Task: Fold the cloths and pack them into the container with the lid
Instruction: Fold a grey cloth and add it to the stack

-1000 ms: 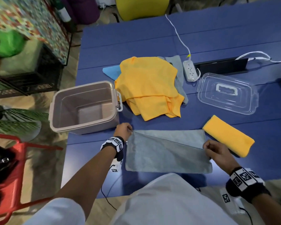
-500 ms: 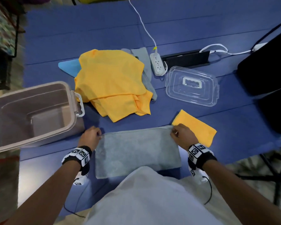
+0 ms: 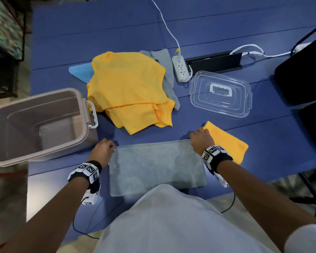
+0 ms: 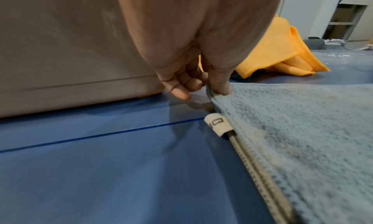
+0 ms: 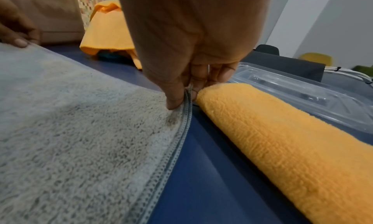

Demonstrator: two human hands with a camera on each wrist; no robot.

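A: Where is the grey cloth (image 3: pixel 157 167) now?

B: Flat on the near table (image 3: pixel 263 139). The left hand (image 3: pixel 103 150) and right hand (image 3: pixel 201 138) pinch its two far corners.

A: How does it handle?

B: I think soft, light and limp. Better to hold the stitched corners, so it does not sag.

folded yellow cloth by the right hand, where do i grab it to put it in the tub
Probably take the folded yellow cloth across its middle, coming down from above, grip spanning its two long sides. It lies flat on the table as a narrow thick bundle, so a middle hold should keep the layers together.
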